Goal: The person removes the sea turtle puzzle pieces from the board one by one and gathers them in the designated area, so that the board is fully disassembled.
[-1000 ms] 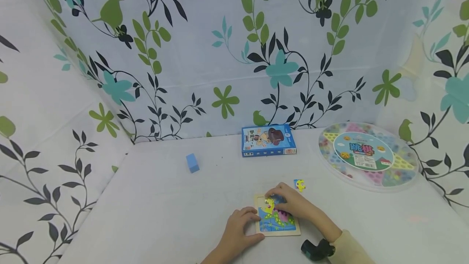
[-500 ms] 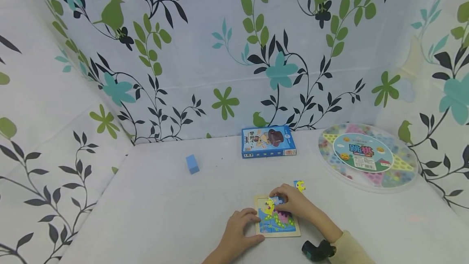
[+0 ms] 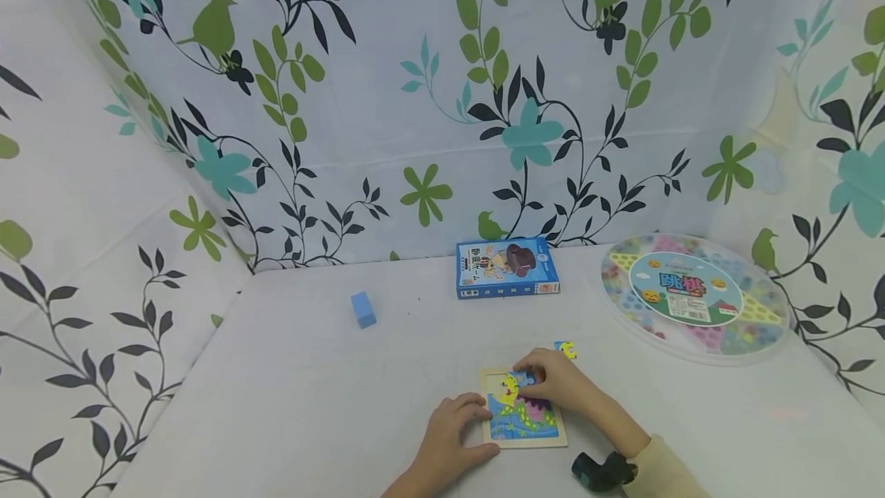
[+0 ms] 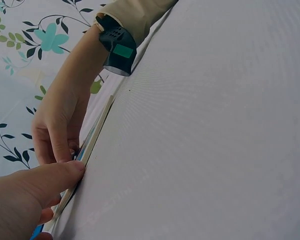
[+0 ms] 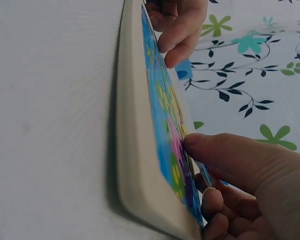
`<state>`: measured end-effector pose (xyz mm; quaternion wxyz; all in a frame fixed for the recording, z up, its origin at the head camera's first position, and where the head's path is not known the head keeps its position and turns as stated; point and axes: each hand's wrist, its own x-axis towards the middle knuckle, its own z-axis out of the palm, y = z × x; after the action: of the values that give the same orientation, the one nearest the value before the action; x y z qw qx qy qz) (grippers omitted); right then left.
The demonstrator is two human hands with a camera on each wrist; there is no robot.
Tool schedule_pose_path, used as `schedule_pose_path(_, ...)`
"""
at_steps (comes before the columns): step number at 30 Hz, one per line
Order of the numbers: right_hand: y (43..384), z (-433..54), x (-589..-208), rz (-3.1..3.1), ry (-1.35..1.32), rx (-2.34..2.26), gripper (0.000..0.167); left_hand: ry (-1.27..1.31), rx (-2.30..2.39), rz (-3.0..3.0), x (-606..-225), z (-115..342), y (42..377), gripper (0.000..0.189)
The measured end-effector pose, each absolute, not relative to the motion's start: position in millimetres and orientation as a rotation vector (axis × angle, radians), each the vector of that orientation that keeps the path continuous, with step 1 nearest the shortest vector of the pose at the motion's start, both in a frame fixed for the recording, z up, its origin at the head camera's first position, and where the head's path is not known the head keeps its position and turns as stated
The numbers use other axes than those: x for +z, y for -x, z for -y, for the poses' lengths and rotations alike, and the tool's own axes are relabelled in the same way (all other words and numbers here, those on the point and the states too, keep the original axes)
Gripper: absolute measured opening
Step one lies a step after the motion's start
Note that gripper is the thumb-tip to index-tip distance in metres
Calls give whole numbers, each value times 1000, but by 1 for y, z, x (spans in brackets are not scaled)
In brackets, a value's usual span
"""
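Observation:
A wooden-framed jigsaw puzzle (image 3: 532,443) with a colourful sea picture lies on the table before me. My left hand (image 3: 451,435) holds the frame at its left side, thumb by the near corner and fingers along the left edge. Over the upper right part of the picture, my right hand (image 3: 558,380) pinches a blue puzzle piece (image 5: 206,175) between thumb and fingers. In the head view those fingers cover part of it. Just beyond the right hand lies a loose yellow-and-blue puzzle piece (image 3: 567,349). The upper left of the frame shows bare pale wood.
A blue game box (image 3: 507,267) lies at the back, near the patterned cloth. To its right is a large round Chinese checkers set (image 3: 691,298). A small blue block (image 3: 362,309) sits at the back left. A black wrist camera (image 3: 603,473) is strapped to the right wrist.
My right hand has shifted slightly to the right over the puzzle, and the blue piece shows tilted in its fingers. The left hand stays at the frame.

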<state>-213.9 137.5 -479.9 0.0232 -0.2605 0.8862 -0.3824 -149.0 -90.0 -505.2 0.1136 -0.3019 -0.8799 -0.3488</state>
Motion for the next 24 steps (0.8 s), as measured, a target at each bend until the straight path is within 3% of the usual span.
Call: schedule_pose_path(24,216,-152,-470,-2792,809,-1277,26,870,-982,2640,-501,90,147,38)
